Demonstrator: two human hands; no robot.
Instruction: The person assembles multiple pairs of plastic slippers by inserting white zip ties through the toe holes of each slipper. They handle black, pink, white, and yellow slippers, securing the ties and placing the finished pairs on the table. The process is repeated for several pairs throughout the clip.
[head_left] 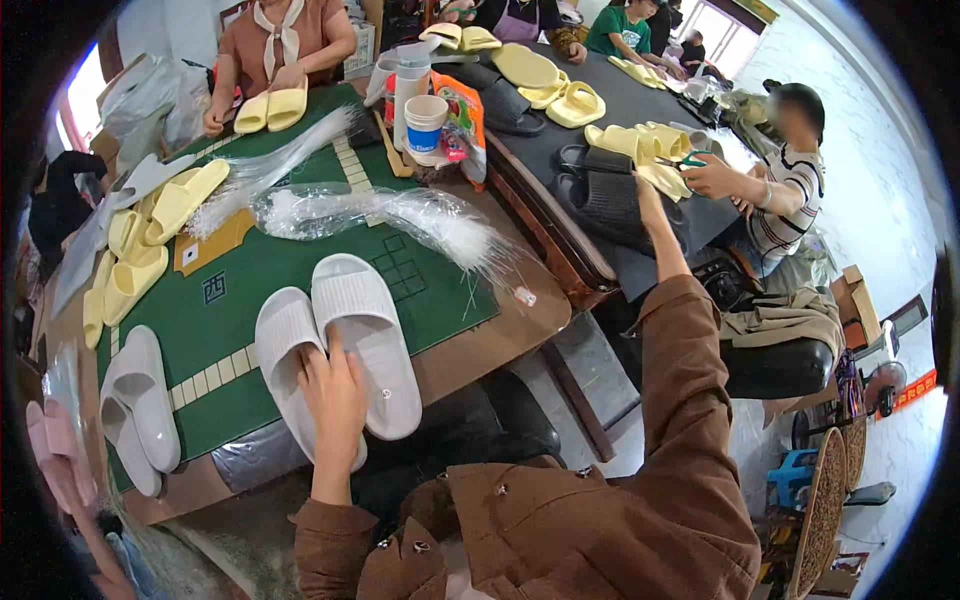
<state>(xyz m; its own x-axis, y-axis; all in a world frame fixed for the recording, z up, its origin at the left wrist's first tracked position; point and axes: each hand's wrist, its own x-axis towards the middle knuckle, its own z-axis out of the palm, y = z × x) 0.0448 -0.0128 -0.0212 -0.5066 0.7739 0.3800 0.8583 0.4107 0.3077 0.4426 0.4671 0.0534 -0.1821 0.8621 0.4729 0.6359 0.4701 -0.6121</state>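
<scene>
Hands first. Left hand (333, 385) is laid flat on the pair of white slippers (340, 340), fingers loosely spread across the gap between the two, nothing gripped. The pair lies side by side on the green mat (250, 280), directly under and ahead of that hand, toes pointing away. Right hand (648, 192) is stretched far forward over the black slippers (600, 195) on the dark table (640, 110); its degree of opening cannot be told, as it is seen edge-on and small. A second white pair (140, 405) is set left of the left hand. Clear plastic bags (380, 215) are strewn beyond it.
</scene>
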